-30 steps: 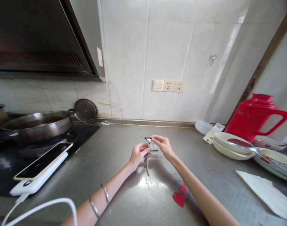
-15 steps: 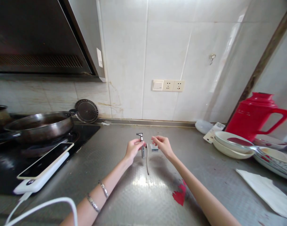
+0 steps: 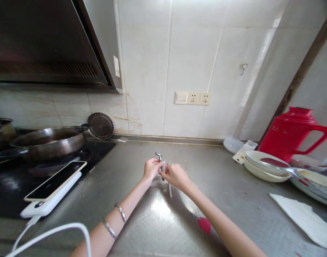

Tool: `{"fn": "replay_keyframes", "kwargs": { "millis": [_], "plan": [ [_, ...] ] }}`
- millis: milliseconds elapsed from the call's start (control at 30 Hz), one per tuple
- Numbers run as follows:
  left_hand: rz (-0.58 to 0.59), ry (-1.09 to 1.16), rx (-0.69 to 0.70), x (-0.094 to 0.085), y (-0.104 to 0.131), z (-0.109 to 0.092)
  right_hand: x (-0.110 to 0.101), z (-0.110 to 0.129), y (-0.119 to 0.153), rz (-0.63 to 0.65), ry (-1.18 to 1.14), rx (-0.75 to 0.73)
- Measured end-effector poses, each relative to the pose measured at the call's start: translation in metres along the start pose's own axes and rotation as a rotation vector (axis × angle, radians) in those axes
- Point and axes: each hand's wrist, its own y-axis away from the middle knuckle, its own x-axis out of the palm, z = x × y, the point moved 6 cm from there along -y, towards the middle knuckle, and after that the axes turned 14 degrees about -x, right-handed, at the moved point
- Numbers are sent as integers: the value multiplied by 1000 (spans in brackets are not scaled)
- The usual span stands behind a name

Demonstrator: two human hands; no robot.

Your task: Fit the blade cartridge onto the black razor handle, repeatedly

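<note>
Razor [image 3: 160,158] is pinched head-up by the left hand [image 3: 152,169]; I cannot tell the grip of the right hand [image 3: 177,175].

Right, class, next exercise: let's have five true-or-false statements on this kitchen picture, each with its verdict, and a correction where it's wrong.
1. The left hand holds a slim razor-like tool. True.

2. Both silver bangles are on the right arm. False: they are on the left forearm.

3. The red flask stands to the right of the wall panel in the picture. True.

4. The phone lies inside the steel pan. False: it rests on a white block, outside the pan.

5. The wall panel has two sockets. True.
</note>
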Motion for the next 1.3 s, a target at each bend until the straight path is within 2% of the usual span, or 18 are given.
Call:
{"fn": "replay_keyframes", "kwargs": {
  "millis": [133, 300, 367, 467, 567, 700, 900, 1067, 1300],
  "plan": [
    [-25, -20, 38, 0, -4, 2, 5, 6, -2, 48, 79, -3],
    [-18, -109, 112, -1, -6, -1, 8, 8, -1, 17, 30, -15],
    [-50, -250, 188, -4, -4, -8, 8, 3, -1, 17, -51, 12],
    [-160, -532, 307, -10, -1, -19, 8, -8, -3, 60, -186, 93],
    [-227, -659, 323, -17, -2, -25, 9, -17, -5, 127, -269, 173],
    [-223, -658, 338, -20, -4, -28, 17, -21, -8, 199, -292, 198],
    [-231, -615, 325, -21, -3, -29, 30, -24, -11, 228, -200, 202],
    [-203, -610, 295, -23, -8, -25, 32, -24, -17, 221, -116, 174],
    [-173, -576, 280, -29, -16, -21, 35, -21, -20, 272, -111, 152]
  ]
}}
